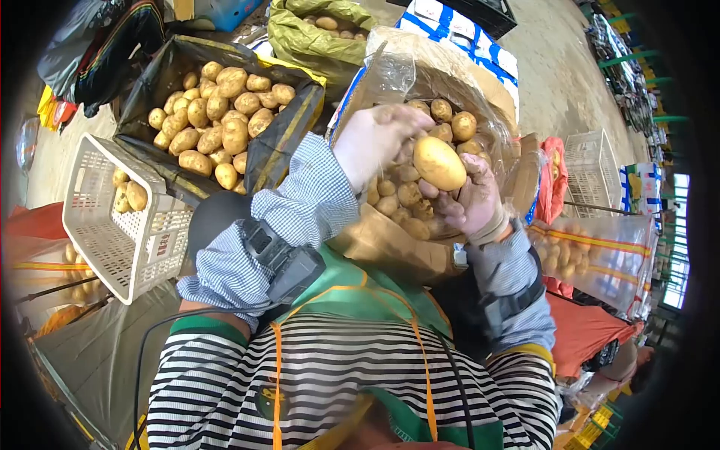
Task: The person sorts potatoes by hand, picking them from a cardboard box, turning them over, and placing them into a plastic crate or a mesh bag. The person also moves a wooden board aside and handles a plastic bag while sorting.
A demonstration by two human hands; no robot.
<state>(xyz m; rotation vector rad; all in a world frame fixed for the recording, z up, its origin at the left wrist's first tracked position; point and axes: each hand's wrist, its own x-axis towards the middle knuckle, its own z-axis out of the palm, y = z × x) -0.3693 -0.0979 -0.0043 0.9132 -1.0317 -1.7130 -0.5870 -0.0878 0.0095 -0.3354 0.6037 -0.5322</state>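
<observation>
Big potato [439, 163] up over carton [390, 244], long axis slanting upper-L to lower-R | R hand [478, 201] below-R of it, thumb + fingers gripping | L hand [381, 139] alongside, back up, fingers blurred, can't tell if spread

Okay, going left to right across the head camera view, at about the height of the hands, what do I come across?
Left white crate, dark bag of potatoes, left hand, large potato, right hand, red bag, right white crate.
</observation>
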